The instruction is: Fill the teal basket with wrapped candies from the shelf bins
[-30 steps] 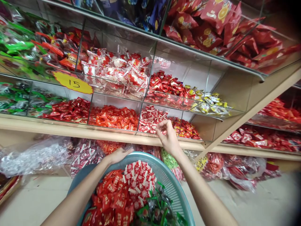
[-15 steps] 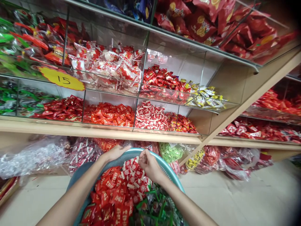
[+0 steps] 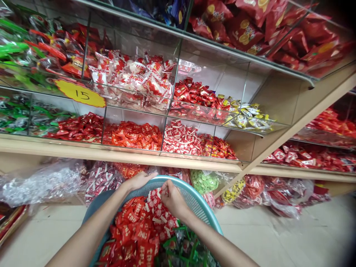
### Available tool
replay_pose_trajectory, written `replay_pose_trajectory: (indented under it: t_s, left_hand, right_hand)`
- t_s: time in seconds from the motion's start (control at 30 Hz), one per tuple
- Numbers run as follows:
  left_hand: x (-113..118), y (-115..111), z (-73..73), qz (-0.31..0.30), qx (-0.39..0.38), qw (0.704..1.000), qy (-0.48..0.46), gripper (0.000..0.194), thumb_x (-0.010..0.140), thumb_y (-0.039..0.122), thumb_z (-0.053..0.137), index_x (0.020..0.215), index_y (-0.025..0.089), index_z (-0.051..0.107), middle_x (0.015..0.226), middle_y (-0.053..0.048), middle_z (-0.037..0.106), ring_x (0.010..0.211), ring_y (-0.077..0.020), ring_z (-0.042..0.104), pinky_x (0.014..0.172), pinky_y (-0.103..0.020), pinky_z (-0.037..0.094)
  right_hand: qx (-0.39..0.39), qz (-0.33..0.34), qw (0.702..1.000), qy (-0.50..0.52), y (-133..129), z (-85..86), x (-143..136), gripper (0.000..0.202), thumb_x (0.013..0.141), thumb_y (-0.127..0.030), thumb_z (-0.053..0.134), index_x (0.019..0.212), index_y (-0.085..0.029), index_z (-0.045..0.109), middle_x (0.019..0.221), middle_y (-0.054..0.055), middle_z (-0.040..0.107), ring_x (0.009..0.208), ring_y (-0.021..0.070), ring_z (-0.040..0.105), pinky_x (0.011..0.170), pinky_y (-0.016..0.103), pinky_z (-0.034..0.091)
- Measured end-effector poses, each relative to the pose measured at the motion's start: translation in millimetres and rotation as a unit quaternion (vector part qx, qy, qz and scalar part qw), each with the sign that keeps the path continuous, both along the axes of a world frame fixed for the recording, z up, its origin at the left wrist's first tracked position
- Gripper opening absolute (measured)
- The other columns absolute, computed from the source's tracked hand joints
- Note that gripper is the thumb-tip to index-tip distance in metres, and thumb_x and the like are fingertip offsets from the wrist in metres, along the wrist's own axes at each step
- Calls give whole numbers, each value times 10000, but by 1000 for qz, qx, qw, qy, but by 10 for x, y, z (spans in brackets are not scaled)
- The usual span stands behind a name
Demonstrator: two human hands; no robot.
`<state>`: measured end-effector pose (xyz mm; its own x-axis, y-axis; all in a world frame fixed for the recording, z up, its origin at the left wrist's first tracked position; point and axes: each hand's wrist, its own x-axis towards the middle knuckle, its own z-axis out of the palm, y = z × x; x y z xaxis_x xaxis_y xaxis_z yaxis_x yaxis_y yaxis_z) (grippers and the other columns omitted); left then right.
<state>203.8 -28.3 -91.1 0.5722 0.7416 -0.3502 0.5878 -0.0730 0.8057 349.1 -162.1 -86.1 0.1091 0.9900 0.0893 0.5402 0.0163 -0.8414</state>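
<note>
A teal plastic basket is below me, holding several heaps of wrapped sweets. My left hand grips its far rim, the fingers partly hidden there. Inside, orange-red wrapped sweets fill the left part, and white-and-red wrapped sweets lie at the back. Dark packets with green ends are heaped at the right. Above the white-and-red sweets is my right hand, its fingers curled together in a pinch; whatever may be between them is hidden.
Beyond the basket stands a wooden shelf with glass-fronted compartments of sweets. A yellow price tag reading 15 hangs on the glass. Under the shelf are a clear plastic bag and a bag of green sweets. Pale floor tiles extend to the right.
The shelves sit slightly farther right in view. My right hand has shifted a little left and down over the white-and-red sweets. My left hand stays on the rim.
</note>
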Motion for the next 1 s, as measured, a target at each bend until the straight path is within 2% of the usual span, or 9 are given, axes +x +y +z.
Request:
replay_pose_trajectory:
  t_s: [0.17, 0.33, 0.47, 0.67, 0.73, 0.8, 0.9, 1.0]
  left_hand:
    - [-10, 19, -43, 0, -1, 1000, -6, 683, 649, 787, 418, 580, 142, 631, 511, -31, 573, 541, -181, 514, 512, -260, 308]
    - [-14, 5, -7, -3, -10, 1000, -18, 660, 647, 769, 440, 585, 141, 634, 517, -27, 582, 561, -182, 524, 539, -257, 330]
    - [-8, -2, 1, -2, -7, 1000, -25, 648, 646, 767, 445, 568, 145, 611, 501, -15, 552, 532, -163, 491, 528, -251, 333]
    - [-5, 22, -69, -4, -5, 1000, -29, 663, 652, 786, 418, 559, 153, 590, 475, -7, 521, 482, -149, 445, 497, -253, 310]
    - [-4, 31, -89, -2, 3, 1000, -25, 663, 657, 786, 414, 548, 155, 589, 457, -2, 508, 471, -149, 437, 489, -255, 300]
    - [-3, 39, -98, -3, 12, 1000, -25, 656, 663, 774, 426, 559, 153, 611, 473, -7, 535, 487, -157, 461, 503, -256, 315]
    - [-1, 48, -98, 4, -1, 999, -38, 634, 667, 749, 463, 671, 152, 678, 618, -38, 651, 594, -195, 550, 569, -261, 371]
    - [2, 54, -98, 4, -8, 999, -35, 644, 668, 749, 462, 684, 147, 689, 679, -61, 682, 652, -218, 577, 594, -267, 385]
  right_hand:
    - [16, 15, 997, -71, -38, 43, -79, 216, 672, -34, 412, 779, -223, 413, 644, -40, 494, 576, 124, 463, 523, 223, 318]
    - [35, 19, 985, -170, -70, 58, -94, 232, 682, -19, 388, 781, -229, 390, 695, -13, 512, 601, 145, 454, 538, 252, 295]
    - [21, 18, 973, -231, -73, 104, -105, 265, 685, 12, 363, 806, -220, 401, 774, 16, 557, 629, 148, 476, 553, 264, 285]
    - [-28, 15, 947, -321, -97, 203, -125, 269, 723, 10, 381, 866, -210, 441, 845, 42, 592, 610, 146, 510, 529, 265, 249]
    - [-33, 15, 942, -333, -88, 288, -104, 202, 768, -48, 422, 883, -212, 452, 869, 47, 593, 604, 149, 516, 527, 261, 255]
    - [-3, 21, 947, -320, -36, 436, -45, 126, 812, -120, 444, 892, -216, 458, 876, 43, 586, 626, 154, 526, 544, 257, 281]
    - [89, 21, 958, -273, 160, 752, 123, 68, 859, -193, 413, 898, -221, 461, 834, 23, 571, 646, 152, 520, 575, 254, 323]
    - [191, 6, 948, -255, 491, 1044, 342, 107, 858, -187, 384, 919, -212, 468, 828, 24, 559, 707, 160, 514, 629, 257, 361]
